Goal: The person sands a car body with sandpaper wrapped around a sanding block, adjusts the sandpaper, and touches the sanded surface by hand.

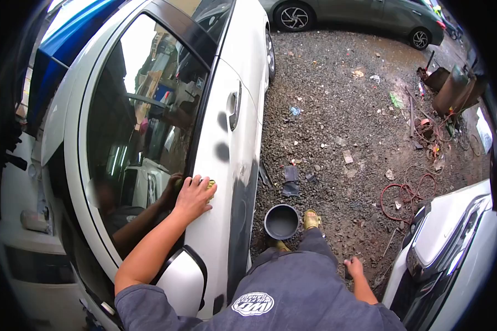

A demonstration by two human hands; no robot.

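Beside me stands a white car, its door panel (215, 149) marked with dark round spots and a grey patch (244, 215) lower down. My left hand (195, 197) presses a small yellowish-green item (211, 184) against the door just below the window, fingers curved over it. The door handle (234, 108) is farther along the panel, and the side mirror (183, 281) is close to my forearm. My right hand (354, 267) hangs low at my side, fingers curled round a small dark thing too unclear to name.
A black bucket (282, 222) sits on the gravel near my feet. Another white vehicle (447, 237) is at the right, with a red hose (400, 201) beyond it. A grey car (359, 14) stands across the back. Rusty cylinders (453, 91) are at the upper right.
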